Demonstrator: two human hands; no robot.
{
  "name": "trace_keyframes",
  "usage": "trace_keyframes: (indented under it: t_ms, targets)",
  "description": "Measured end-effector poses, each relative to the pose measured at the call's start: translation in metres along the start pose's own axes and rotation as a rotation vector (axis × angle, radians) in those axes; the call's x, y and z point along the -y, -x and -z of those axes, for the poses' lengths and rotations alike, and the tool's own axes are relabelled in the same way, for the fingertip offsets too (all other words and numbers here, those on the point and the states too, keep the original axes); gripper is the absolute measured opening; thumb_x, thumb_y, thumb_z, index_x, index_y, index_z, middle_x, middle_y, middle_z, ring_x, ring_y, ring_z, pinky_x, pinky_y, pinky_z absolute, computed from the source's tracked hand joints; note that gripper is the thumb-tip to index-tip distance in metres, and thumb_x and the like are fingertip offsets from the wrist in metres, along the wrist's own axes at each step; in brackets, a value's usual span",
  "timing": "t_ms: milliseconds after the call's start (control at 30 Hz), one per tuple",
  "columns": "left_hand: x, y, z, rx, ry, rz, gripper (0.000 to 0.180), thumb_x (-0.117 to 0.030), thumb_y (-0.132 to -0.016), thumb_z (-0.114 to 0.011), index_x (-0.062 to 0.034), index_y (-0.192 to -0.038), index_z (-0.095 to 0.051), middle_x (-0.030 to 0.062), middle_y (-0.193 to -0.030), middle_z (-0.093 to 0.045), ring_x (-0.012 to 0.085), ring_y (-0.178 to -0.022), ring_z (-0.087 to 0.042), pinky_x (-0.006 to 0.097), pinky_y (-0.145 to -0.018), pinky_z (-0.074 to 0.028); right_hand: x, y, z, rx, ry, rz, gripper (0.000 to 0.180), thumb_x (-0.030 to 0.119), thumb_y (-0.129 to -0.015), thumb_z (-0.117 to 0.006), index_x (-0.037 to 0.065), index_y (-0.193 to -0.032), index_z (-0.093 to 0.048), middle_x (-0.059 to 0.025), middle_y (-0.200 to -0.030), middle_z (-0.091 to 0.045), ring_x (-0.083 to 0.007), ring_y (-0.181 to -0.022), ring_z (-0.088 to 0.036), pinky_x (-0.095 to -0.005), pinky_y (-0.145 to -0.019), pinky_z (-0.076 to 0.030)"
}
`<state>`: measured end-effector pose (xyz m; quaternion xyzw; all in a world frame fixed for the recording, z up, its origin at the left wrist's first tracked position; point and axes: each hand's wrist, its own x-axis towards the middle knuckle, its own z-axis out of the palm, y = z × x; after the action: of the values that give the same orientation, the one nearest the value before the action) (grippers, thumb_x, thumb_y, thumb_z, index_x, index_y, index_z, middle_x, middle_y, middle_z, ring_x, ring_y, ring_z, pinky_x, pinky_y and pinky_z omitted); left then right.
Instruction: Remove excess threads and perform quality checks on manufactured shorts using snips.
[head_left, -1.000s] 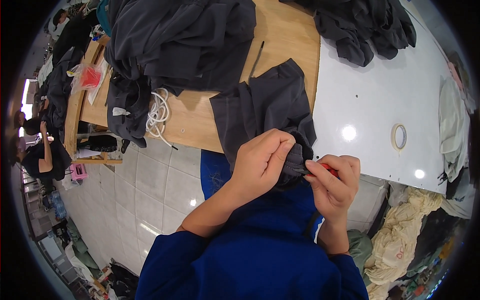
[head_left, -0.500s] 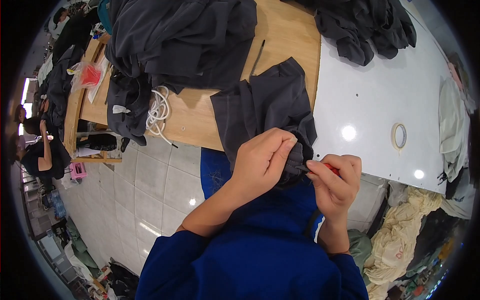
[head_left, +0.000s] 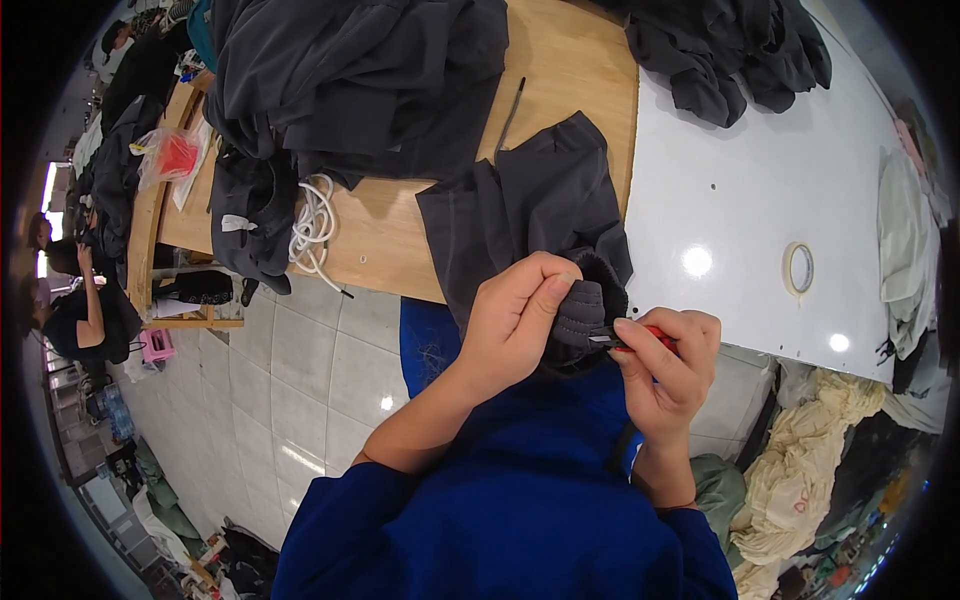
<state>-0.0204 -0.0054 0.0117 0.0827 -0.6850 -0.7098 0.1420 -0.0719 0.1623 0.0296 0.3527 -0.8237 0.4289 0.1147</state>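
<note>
Wooden tabletop [head_left: 390, 235] edge: dark grey garment [head_left: 540, 215] hangs off it. Its hem is pinched by left hand [head_left: 515, 320]; right hand [head_left: 665, 365] fingers grip red-handled snips [head_left: 640, 338]. Fabric should be kept taut, cuts small.

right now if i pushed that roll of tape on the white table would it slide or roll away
The roll of tape lies flat on the white table, so it would probably slide rather than roll. It looks thin and mostly hollow, so likely light. The glossy tabletop reflects the lights, so it may skid easily.
</note>
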Motion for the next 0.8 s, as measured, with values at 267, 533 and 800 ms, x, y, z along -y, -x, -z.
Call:
trace_keyframes:
  t_ms: [267, 533, 800]
  targets:
    - [0.0008, -0.0032, -0.0001, -0.018, -0.038, -0.054, 0.013, -0.007, -0.093, -0.048, 0.0017, -0.088, -0.057, 0.0056, -0.075, -0.058, 0.0105, -0.065, -0.052, 0.022, -0.061, -0.043, -0.0001, -0.0030, 0.0002, 0.020, 0.033, 0.032, 0.033, 0.016, -0.061, -0.077, 0.020, -0.094, -0.073, 0.0025, -0.082, -0.058, -0.0179, -0.080, -0.043, -0.0274, -0.070, -0.035]
    - [0.0004, -0.0026, 0.0011, 0.007, -0.038, -0.033, 0.017, -0.009, -0.096, -0.044, -0.0001, -0.088, -0.056, 0.0037, -0.079, -0.059, 0.0077, -0.069, -0.051, 0.020, -0.065, -0.042, -0.0005, -0.0020, -0.0020, 0.012, 0.044, 0.056, 0.028, 0.017, -0.062, -0.077, 0.021, -0.090, -0.073, 0.0034, -0.082, -0.058, -0.0176, -0.079, -0.041, -0.0269, -0.069, -0.035]
    - [0.0058, -0.0006, 0.0035, 0.018, 0.002, -0.063, 0.018, -0.010, -0.097, -0.042, 0.0008, -0.090, -0.055, 0.0046, -0.081, -0.059, 0.0075, -0.070, -0.052, 0.020, -0.066, -0.043, -0.0036, -0.0005, -0.0013, -0.023, -0.051, -0.034, 0.031, 0.014, -0.063, -0.076, 0.016, -0.094, -0.072, 0.0001, -0.084, -0.058, -0.0182, -0.078, -0.044, -0.0275, -0.069, -0.036]
